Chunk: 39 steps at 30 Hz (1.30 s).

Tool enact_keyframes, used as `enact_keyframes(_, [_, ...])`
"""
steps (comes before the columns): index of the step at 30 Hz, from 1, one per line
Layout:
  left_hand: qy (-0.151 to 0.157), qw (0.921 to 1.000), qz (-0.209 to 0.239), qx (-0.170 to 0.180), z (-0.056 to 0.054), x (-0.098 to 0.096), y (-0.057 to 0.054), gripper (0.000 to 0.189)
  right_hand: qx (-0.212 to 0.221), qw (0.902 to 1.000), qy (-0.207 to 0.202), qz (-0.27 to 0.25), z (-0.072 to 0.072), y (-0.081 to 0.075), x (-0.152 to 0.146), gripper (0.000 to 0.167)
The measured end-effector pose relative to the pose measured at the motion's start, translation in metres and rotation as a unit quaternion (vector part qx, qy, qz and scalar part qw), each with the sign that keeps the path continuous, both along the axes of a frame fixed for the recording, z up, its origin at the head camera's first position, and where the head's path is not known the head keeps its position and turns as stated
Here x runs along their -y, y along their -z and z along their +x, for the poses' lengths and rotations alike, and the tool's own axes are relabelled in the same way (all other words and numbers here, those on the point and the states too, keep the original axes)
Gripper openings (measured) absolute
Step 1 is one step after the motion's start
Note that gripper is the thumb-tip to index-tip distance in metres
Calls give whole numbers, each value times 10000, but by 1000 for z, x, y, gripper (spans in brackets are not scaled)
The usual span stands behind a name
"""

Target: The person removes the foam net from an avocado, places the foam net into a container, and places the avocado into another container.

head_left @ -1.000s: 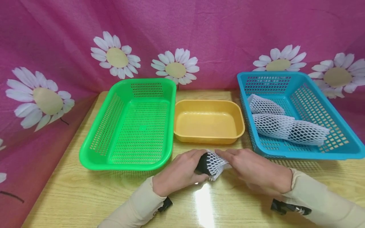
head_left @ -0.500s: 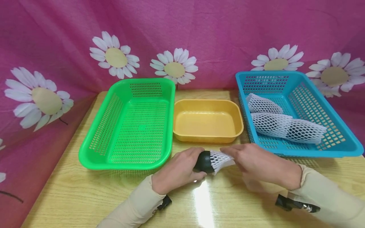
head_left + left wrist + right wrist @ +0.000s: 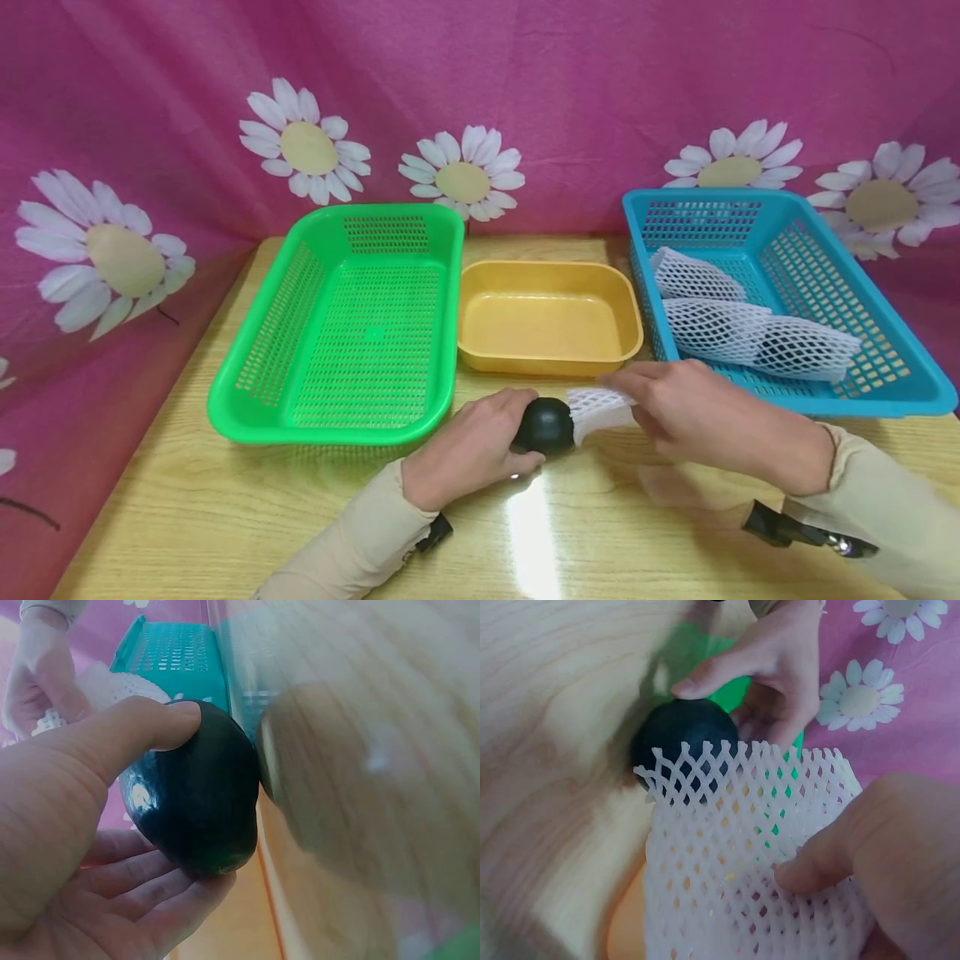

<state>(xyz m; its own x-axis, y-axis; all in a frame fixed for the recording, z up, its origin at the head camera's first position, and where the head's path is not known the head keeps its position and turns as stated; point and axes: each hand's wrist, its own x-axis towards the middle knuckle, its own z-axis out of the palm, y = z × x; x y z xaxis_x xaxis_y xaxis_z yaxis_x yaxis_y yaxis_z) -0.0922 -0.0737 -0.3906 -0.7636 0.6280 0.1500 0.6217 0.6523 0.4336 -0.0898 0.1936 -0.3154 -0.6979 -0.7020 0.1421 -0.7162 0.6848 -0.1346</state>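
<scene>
My left hand (image 3: 472,450) grips a glossy, dark green oval fruit (image 3: 546,426) low over the table, in front of the yellow tray. In the left wrist view the thumb lies over the fruit (image 3: 195,795) and the fingers are under its far side. A white foam net sleeve (image 3: 596,408) is pinched by my right hand (image 3: 705,421) at its right end. The sleeve's open left end is right at the fruit's right side. In the right wrist view the sleeve (image 3: 735,862) hangs loose and its toothed rim overlaps the fruit.
Behind the hands stands a yellow tray (image 3: 551,365). At left is a green perforated basket (image 3: 337,435), and at right a blue one (image 3: 810,403) holding several net-wrapped things (image 3: 806,346). A pink flowered cloth (image 3: 570,100) hangs along the table's back.
My right hand has moved to the right, drawing the foam net sleeve off the dark fruit, which now shows bare. The left hand has stayed nearly in place.
</scene>
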Motion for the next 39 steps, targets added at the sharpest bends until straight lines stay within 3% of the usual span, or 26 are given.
enact_keyframes(10, [-26,10000,-42,81,0,-1,0,52,-303,9995,-98,-85,-4,-17,0,49])
enact_keyframes(17, [-25,9999,-104,88,0,-1,0,56,-351,9993,68,-66,-7,-29,4,47])
enact_keyframes(28, [-27,9999,-152,29,0,-2,0,56,-846,9952,-227,-432,-20,-38,8,50])
enact_keyframes(35, [-24,9999,-120,9,0,-2,1,55,-703,9963,49,-486,-30,-45,12,50])
enact_keyframes(39, [-9,9999,-101,49,0,-2,0,52,-884,9943,84,-585,-38,-46,14,46])
